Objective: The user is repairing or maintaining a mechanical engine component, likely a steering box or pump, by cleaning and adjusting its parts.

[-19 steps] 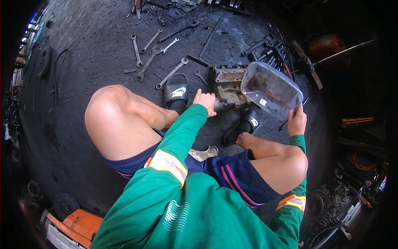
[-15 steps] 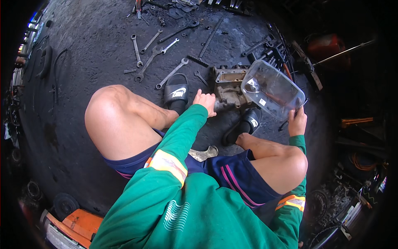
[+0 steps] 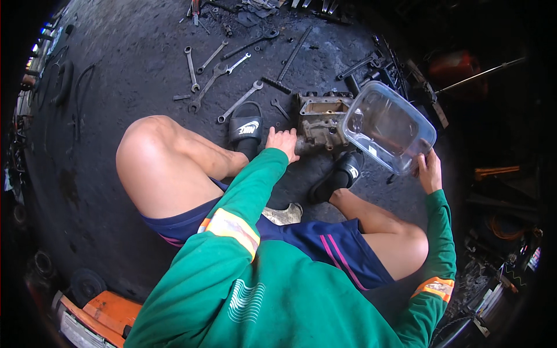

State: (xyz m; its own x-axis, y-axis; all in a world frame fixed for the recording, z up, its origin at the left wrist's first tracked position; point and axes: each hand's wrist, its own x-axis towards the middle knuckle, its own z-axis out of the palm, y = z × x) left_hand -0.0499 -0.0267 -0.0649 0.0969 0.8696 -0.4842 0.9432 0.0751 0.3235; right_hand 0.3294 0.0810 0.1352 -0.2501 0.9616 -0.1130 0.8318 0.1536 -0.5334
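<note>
A greasy metal housing point(image 3: 322, 129), with a rectangular opening on its upper face, sits on the floor between my feet. My left hand point(image 3: 282, 142) is closed over the round neck at its left end, fingers curled and partly hidden. My right hand point(image 3: 429, 169) grips the near right corner of a clear plastic tub point(image 3: 387, 123), thumb and fingers on its rim. The tub is held tilted above the floor, just right of the housing and overlapping its right end in view. A small white label point(image 3: 372, 150) shows on the tub's side.
Several wrenches point(image 3: 240, 103) lie beyond my left foot, with a long T-shaped bar point(image 3: 295, 53) past the housing. More tools point(image 3: 371, 68) are heaped behind the tub. A red container point(image 3: 458, 75) stands far right, and an orange object point(image 3: 110, 310) near left.
My right hand has moved right with the plastic tub, uncovering more of the housing's right end. My left hand has shifted slightly left, and its fingers lie lower over the neck.
</note>
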